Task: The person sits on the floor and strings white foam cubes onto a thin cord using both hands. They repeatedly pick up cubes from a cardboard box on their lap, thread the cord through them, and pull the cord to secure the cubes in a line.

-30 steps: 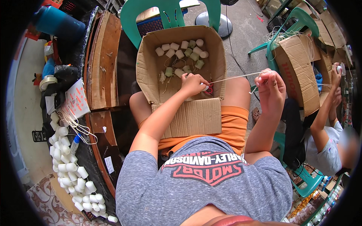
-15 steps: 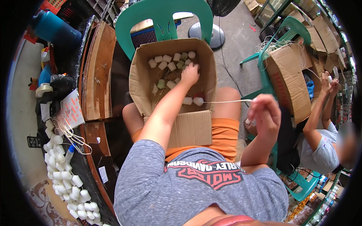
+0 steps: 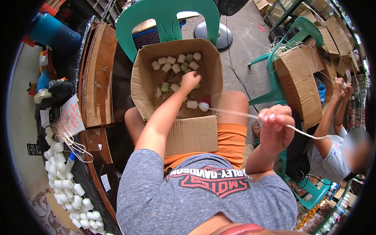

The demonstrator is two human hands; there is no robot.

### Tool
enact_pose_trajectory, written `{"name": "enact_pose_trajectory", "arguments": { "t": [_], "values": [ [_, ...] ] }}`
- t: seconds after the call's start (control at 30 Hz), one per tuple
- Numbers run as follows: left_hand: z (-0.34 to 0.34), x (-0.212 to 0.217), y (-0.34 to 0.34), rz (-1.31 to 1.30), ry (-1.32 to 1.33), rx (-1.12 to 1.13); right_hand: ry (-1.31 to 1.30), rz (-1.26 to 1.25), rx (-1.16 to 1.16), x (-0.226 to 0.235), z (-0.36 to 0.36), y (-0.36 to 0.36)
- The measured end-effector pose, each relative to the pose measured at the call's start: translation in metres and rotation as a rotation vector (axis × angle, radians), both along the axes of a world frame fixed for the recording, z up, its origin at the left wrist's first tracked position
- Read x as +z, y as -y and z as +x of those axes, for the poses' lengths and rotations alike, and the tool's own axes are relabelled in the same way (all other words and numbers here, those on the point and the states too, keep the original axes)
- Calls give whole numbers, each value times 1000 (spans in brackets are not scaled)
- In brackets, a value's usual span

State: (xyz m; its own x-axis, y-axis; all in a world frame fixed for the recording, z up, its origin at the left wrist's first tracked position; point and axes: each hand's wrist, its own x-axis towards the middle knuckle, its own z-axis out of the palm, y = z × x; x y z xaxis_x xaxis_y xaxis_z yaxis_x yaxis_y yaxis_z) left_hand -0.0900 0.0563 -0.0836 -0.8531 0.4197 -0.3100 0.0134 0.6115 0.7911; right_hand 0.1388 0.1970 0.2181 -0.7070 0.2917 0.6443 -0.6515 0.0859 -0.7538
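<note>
At the far left we see strings of small white cylinders [image 3: 64, 184] heaped along the edge of a dark wooden tabletop [image 3: 96, 74], with a roll of tape [image 3: 42, 95] and a blue jug [image 3: 55, 33] further back. Moving right, an open cardboard box [image 3: 141, 84] rests on our lap, its near flap folded down over the orange shorts [image 3: 231, 141]. Loose white and pale green pieces [image 3: 176, 62] lie on the box floor. Our left hand [image 3: 190, 81] reaches into the box among them, fingers curled down onto the pieces; we cannot tell whether it grips 1. Just below it, 2 white pieces [image 3: 197, 105] sit threaded on a thin white string [image 3: 235, 112], near the box's front wall. The string runs right to our right hand [image 3: 275, 127], raised beside the knee, fingers pinched closed around it, and trails on past. Behind the box stands a green plastic chair [image 3: 168, 15]. At the far right, another person [image 3: 333, 156] sits by a second cardboard box [image 3: 299, 84], both hands lifted.
</note>
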Motion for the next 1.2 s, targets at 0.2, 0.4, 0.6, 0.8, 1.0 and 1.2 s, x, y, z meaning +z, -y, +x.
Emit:
{"name": "enact_pose_trajectory", "arguments": {
  "t": [0.2,0.4,0.6,0.8,1.0,1.2],
  "values": [
    [55,95,50,1026,1041,585,252,-92,128,-17,-5,7],
    [119,184,84,1421,976,596,425,856,-208,-60,-30,61],
    [145,204,100,1623,844,754,555,953,-163,-71,-20,91],
    [158,208,104,1667,801,724,419,595,-110,-73,-22,106],
    [164,212,111,1681,813,653,368,761,-210,-61,-17,105],
    [165,218,110,1751,815,655,407,760,-258,-56,-16,105]
  ]
}}
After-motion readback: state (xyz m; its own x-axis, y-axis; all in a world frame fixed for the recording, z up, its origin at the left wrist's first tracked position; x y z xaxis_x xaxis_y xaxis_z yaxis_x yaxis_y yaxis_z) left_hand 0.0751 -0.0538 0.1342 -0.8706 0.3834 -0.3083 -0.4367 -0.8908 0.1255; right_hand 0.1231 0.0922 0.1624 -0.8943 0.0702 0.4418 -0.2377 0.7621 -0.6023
